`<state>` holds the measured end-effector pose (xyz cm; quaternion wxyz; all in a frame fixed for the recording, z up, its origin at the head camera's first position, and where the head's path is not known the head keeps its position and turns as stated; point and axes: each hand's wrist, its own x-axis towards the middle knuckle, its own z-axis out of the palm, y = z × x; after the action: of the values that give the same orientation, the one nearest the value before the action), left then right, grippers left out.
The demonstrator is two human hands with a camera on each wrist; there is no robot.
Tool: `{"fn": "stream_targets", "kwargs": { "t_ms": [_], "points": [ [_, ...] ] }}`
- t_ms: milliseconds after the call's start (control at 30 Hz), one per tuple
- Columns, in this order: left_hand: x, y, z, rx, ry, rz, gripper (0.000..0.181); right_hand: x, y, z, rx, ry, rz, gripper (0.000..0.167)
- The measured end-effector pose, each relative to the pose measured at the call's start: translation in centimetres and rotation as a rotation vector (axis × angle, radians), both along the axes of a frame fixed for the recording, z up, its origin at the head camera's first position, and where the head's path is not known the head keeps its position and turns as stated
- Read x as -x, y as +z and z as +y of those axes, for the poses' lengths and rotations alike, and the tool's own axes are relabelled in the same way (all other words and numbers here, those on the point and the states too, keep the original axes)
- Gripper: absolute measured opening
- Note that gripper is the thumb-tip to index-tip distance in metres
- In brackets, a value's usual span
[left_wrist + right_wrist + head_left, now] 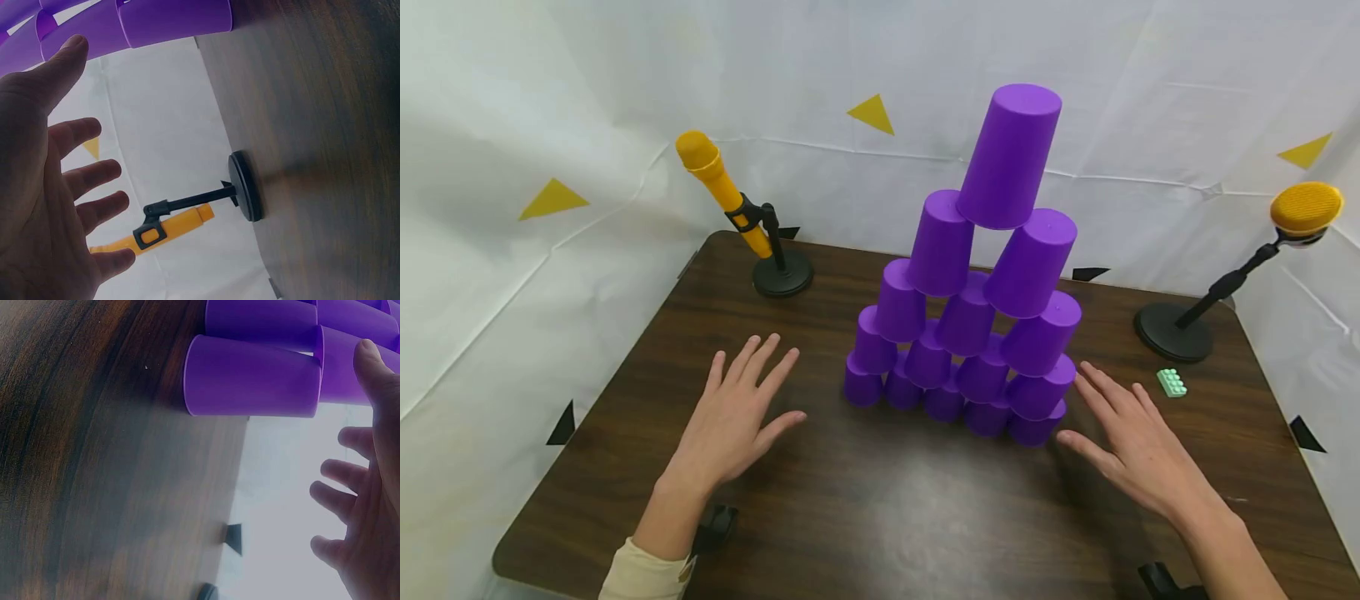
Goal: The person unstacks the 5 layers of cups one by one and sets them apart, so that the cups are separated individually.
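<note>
A pyramid of upside-down purple cups stands on the dark wooden table (880, 517), with a single cup (1011, 158) on top and the bottom row's rightmost cup (250, 378) near the right hand. My left hand (722, 433) is held to the left of the pyramid, fingers spread and holding nothing. On the right side my right hand (1142, 450) is spread close beside the lower cups; in the head view its fingertips overlap the pyramid's edge, and whether they touch it I cannot tell. In the left wrist view, the left palm (31, 187) faces the purple cups (175, 22) with a gap.
A yellow microphone (722, 187) on a black stand (782, 273) is at the back left. At the right back stands another yellow microphone (1306, 208) on a black base (1172, 332). A small mint-green brick (1171, 382) lies beyond the right hand. White sheeting surrounds the table.
</note>
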<state>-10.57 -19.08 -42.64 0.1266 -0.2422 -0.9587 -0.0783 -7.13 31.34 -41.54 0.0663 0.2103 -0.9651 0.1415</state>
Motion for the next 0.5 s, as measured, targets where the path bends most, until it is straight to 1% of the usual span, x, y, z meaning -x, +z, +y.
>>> {"fn": "stream_targets", "kwargs": {
  "t_ms": [367, 433, 500],
  "points": [
    [0.04, -0.03, -0.01, -0.007, -0.010, 0.006, 0.077, -0.07, 0.18, 0.00, 0.000, 0.000, -0.007, 0.082],
    [0.13, 0.05, -0.02, -0.023, -0.017, -0.001, 0.077, -0.10, 0.18, -0.02, 0.002, -0.001, -0.015, 0.082],
    [0.24, 0.37, 0.07, -0.069, -0.035, -0.030, 0.077, -0.06, 0.15, -0.04, 0.017, -0.002, -0.024, 0.083]
  ]
}}
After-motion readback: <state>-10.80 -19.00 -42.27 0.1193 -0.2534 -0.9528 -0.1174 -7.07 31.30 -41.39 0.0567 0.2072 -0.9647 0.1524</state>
